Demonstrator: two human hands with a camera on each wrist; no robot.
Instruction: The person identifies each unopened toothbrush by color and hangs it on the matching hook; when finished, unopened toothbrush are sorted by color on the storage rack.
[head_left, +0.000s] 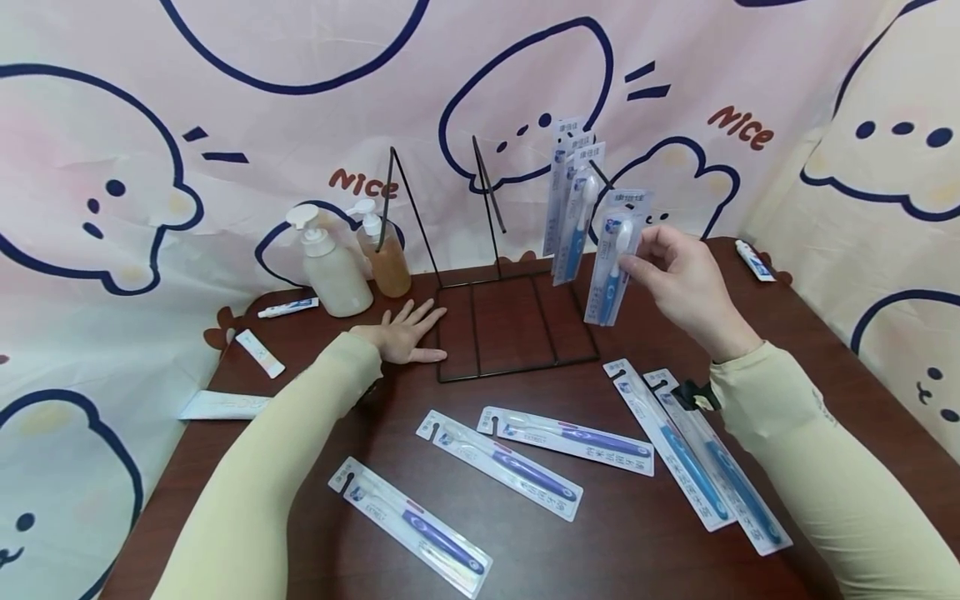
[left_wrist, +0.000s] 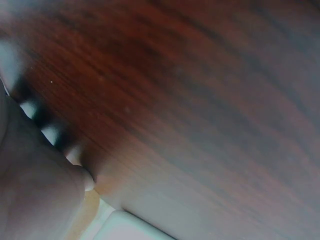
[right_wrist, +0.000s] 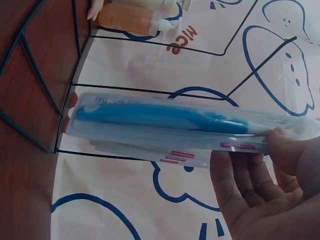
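Observation:
My right hand (head_left: 686,279) pinches the edge of a packaged blue toothbrush (head_left: 609,287) between thumb and fingers. That pack is upright at the front end of the right hook of a black wire rack (head_left: 517,369). Behind it, several packaged toothbrushes (head_left: 576,229) hang on the same hook. In the right wrist view the held toothbrush pack (right_wrist: 165,119) lies across the view, the fingers (right_wrist: 227,180) at its side. Spread flat, my left hand (head_left: 405,335) rests on the table at the rack's left base wire. The left wrist view is mostly blurred wood.
Packaged purple toothbrushes (head_left: 495,462) lie across the front table, two packaged blue ones (head_left: 675,442) at right. Pump bottles (head_left: 337,275) stand behind my left hand. Small tubes (head_left: 260,353) lie at left, another tube (head_left: 753,261) at far right. A printed cloth hangs behind.

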